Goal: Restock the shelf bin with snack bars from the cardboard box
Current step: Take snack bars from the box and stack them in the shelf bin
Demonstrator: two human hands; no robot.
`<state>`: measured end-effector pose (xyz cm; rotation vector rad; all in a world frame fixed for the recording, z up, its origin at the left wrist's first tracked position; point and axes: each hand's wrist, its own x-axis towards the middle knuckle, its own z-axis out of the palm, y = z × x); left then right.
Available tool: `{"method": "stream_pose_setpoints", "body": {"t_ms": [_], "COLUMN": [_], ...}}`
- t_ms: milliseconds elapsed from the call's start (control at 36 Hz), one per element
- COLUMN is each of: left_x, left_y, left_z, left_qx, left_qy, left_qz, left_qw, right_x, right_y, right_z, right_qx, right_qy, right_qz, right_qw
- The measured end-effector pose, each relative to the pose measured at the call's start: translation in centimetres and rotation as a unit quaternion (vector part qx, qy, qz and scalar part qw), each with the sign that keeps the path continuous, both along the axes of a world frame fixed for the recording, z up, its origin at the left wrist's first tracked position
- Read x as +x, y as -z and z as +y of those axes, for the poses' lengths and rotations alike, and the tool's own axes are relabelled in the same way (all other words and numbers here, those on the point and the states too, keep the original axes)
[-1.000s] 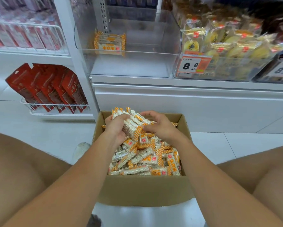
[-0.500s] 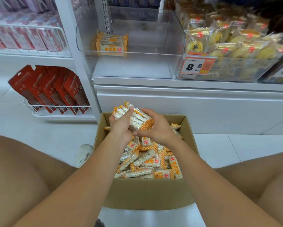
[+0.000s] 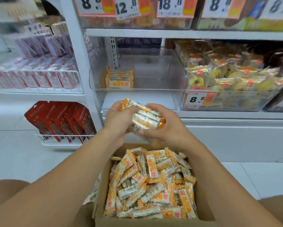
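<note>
A stack of snack bars (image 3: 144, 117) in clear and orange-checked wrappers is held in the air between both hands. My left hand (image 3: 117, 117) grips its left side and my right hand (image 3: 167, 126) curls round its right side and underside. The stack hangs above the far edge of the cardboard box (image 3: 204, 215), which is heaped with several loose snack bars (image 3: 151, 182). Just beyond the hands stands the clear shelf bin (image 3: 137, 90), nearly bare, with a small stack of the same bars (image 3: 119, 78) at its left.
A clear bin of yellow pastries (image 3: 227, 82) with an 8.8 price tag (image 3: 197, 98) sits right of the shelf bin. Red packets (image 3: 60, 119) fill a wire rack at lower left, pink packets (image 3: 36, 74) another above. My knees flank the box.
Both hands have lifted the stack of bars out of the box and up toward the shelf bin. The camera has tilted upward, showing more of the shelves.
</note>
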<state>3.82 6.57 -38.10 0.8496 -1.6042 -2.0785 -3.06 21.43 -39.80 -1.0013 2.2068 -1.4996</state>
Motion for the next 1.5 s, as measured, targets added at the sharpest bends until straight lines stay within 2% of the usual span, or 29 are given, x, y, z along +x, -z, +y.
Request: {"method": "stream_pose_setpoints", "body": {"t_ms": [56, 139, 222, 278, 389, 444, 472, 500, 528, 583, 611, 639, 750, 778, 889, 1083, 1306, 1500], "left_x": [-0.3, -1.0, -2.1, -3.0, -4.9, -6.1, -6.5, -6.7, -6.5, -5.4, -5.0, -4.6, -5.1, -5.2, -4.9, -5.3, -5.3, -5.3], "left_y": [-2.2, -4.5, -5.7, -6.2, -8.2, -8.7, -8.5, -7.8, -6.9, -4.7, -3.7, -3.1, -1.8, -1.5, -1.3, -1.6, -1.6, -1.6], "left_z": [-0.9, -2.7, -4.7, -6.1, -9.8, -12.0, -13.1, -14.0, -14.6, -15.3, -15.6, -15.8, -16.0, -15.9, -15.8, -15.6, -15.4, -15.2], "left_qx": [-0.004, 0.008, 0.01, 0.02, 0.022, -0.041, -0.129, -0.252, -0.38, -0.575, -0.638, -0.668, -0.697, -0.698, -0.662, -0.657, -0.65, -0.65], "left_qy": [-0.004, -0.021, -0.026, -0.009, 0.097, 0.032, -0.016, -0.056, -0.074, -0.035, 0.007, 0.048, 0.119, 0.126, 0.139, 0.128, 0.125, 0.12], "left_qz": [0.018, 0.041, 0.057, 0.075, 0.085, 0.03, -0.016, -0.062, -0.097, -0.107, -0.105, -0.118, -0.193, -0.198, -0.178, -0.194, -0.205, -0.197], "left_qw": [1.0, 0.999, 0.998, 0.997, 0.991, 0.998, 0.991, 0.964, 0.917, 0.81, 0.763, 0.733, 0.68, 0.677, 0.714, 0.717, 0.721, 0.724], "right_x": [-0.7, -2.1, -4.0, -5.6, -10.3, -13.2, -14.6, -15.9, -17.1, -18.5, -18.7, -18.9, -19.2, -19.3, -19.2, -18.9, -19.3, -18.9], "right_y": [-2.3, -6.0, -8.2, -8.8, -9.5, -9.6, -9.5, -9.3, -8.9, -7.7, -7.0, -6.1, -3.0, -2.7, -1.8, -0.7, -1.4, -1.2], "right_z": [-1.1, -2.6, -5.1, -6.9, -10.3, -12.2, -13.1, -13.9, -14.7, -16.4, -17.2, -18.1, -20.7, -21.0, -22.1, -22.6, -21.3, -21.3], "right_qx": [0.019, 0.096, 0.105, 0.092, 0.073, 0.075, 0.092, 0.114, 0.141, 0.196, 0.225, 0.252, 0.29, 0.288, 0.311, 0.337, 0.296, 0.263], "right_qy": [-0.002, -0.046, -0.04, -0.039, -0.061, -0.064, -0.063, -0.066, -0.072, -0.09, -0.101, -0.118, -0.171, -0.175, -0.151, -0.165, -0.183, -0.18], "right_qz": [0.068, 0.181, 0.254, 0.253, 0.227, 0.194, 0.183, 0.178, 0.179, 0.191, 0.203, 0.219, 0.252, 0.273, 0.422, 0.464, 0.393, 0.407], "right_qw": [0.997, 0.978, 0.961, 0.962, 0.969, 0.976, 0.977, 0.975, 0.971, 0.958, 0.948, 0.935, 0.907, 0.901, 0.838, 0.802, 0.851, 0.856]}}
